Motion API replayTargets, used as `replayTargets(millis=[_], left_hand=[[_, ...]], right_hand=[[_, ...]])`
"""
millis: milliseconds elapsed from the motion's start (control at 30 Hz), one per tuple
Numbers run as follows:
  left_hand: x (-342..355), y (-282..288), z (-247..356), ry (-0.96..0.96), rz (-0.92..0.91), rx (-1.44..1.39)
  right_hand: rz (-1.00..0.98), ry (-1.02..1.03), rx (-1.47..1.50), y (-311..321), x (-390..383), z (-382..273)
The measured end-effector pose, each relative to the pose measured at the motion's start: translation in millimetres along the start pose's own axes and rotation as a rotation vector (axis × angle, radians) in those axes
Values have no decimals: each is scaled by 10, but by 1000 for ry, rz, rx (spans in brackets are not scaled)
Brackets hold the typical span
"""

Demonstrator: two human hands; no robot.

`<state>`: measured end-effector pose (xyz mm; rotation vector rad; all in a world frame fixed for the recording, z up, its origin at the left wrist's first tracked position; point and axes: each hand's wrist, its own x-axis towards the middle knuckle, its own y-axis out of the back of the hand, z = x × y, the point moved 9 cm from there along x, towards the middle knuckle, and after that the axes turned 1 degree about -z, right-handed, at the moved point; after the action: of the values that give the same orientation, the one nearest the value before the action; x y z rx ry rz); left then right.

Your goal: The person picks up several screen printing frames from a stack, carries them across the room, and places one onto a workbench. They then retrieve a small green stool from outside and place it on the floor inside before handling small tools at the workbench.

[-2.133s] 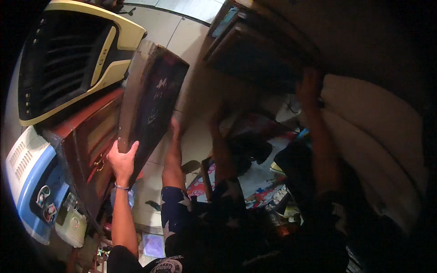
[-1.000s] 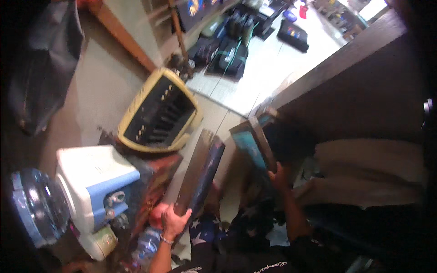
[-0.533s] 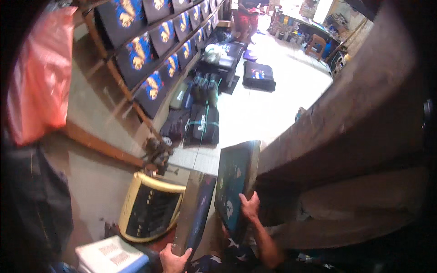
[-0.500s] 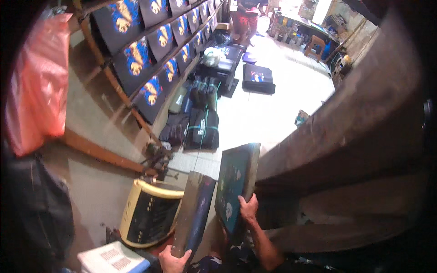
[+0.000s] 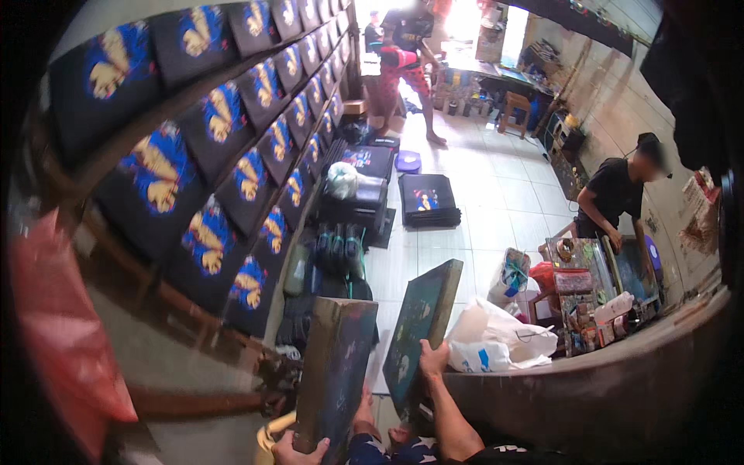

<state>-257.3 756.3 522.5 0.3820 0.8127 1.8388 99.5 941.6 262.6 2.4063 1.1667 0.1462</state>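
Observation:
Low in the head view, my left hand grips a thick, worn board frame with a dark, marked face, held upright. My right hand holds a second frame by its edge; that one has a dark teal face with pale marks. The two frames are apart, with tiled floor showing between them. My bare feet and patterned shorts show underneath. A yellow object is partly hidden beside the left frame.
Racks of printed black fabric line the left; stacked fabric lies on the tiles. A white bag and cluttered table are right, beyond a dark ledge. A co-worker works there; another person stands at the back.
The view has swung up from the appliances and dark doorway to the bright room, bringing the racks and two people fully into sight. I still hold both frames, now pointing into the room.

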Motion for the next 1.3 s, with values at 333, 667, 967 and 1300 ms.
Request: replayTargets(millis=[333,667,967,1300], left_hand=[[2490,-426,815,-61,-201,108],[4638,-1692,2487,-304,-301,278],[6237,-2533,4002,-229,-183,264],[7867,-3817,4857,-70,-67,123]], right_hand=[[192,-102,133,-129,1635,-1079],[400,5,50,482,3184,-1435],[222,-59,-285,385,5254,-2177],[-41,166,-394,-628,7899,-3365]])
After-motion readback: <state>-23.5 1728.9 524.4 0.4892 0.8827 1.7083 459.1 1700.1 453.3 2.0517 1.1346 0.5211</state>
